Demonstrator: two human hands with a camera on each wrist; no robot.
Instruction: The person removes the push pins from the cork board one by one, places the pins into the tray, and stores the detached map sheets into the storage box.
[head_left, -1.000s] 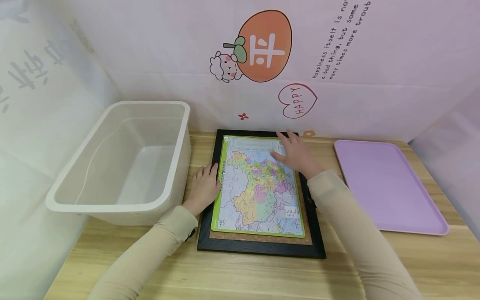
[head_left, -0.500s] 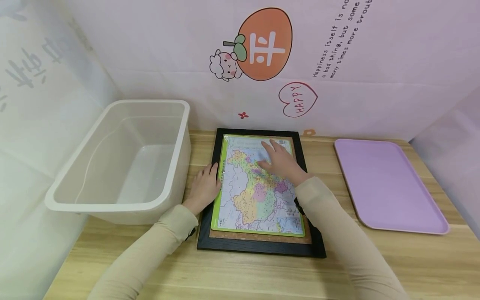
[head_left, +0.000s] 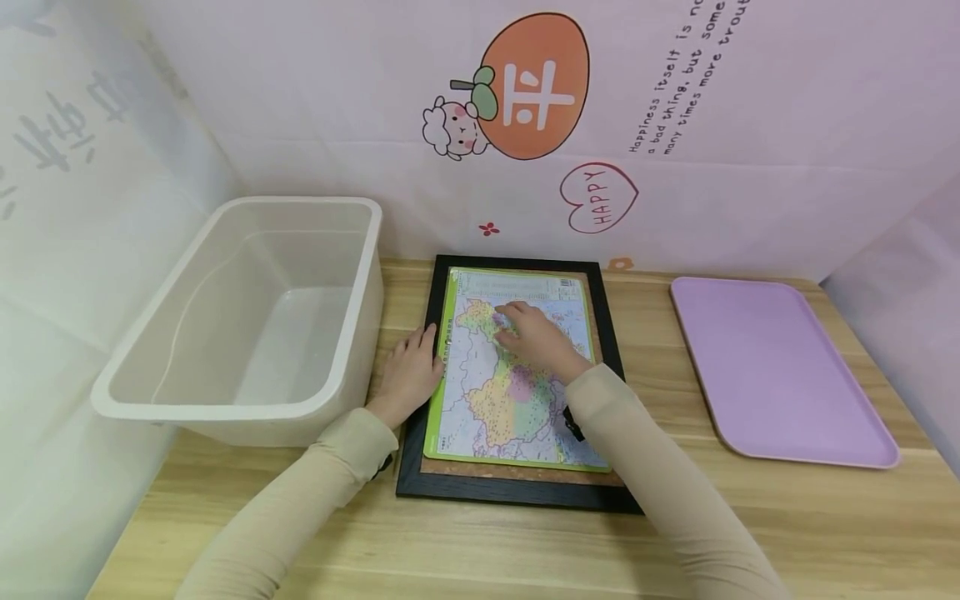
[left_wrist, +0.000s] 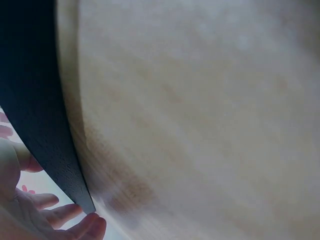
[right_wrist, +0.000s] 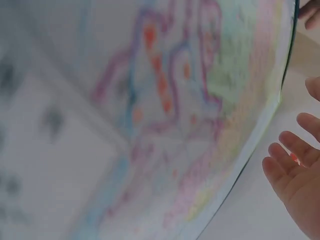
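A colourful map sheet with a green edge (head_left: 480,412) lies on a black-framed cork board (head_left: 517,490). My left hand (head_left: 407,373) rests at the board's left side, fingertips on the black frame. Its fingers are nearly straight in the left wrist view, touching the frame strip (left_wrist: 35,90). My right hand (head_left: 538,340) is low over the upper middle of the map, palm down, and covers part of it. In the right wrist view that hand (right_wrist: 300,185) has loosely bent, spread fingers with nothing between them, and the map (right_wrist: 200,150) fills most of the picture.
A deep white plastic tub (head_left: 352,325) stands on the table left of the board. To the right lies a flat lilac tray (head_left: 780,367). Behind the table (head_left: 450,558) hangs a printed white cloth (head_left: 337,100), close to the board's far edge.
My right hand has moved left and slightly nearer across the map, from its upper right edge to the upper middle. The left hand, board and map have stayed in place.
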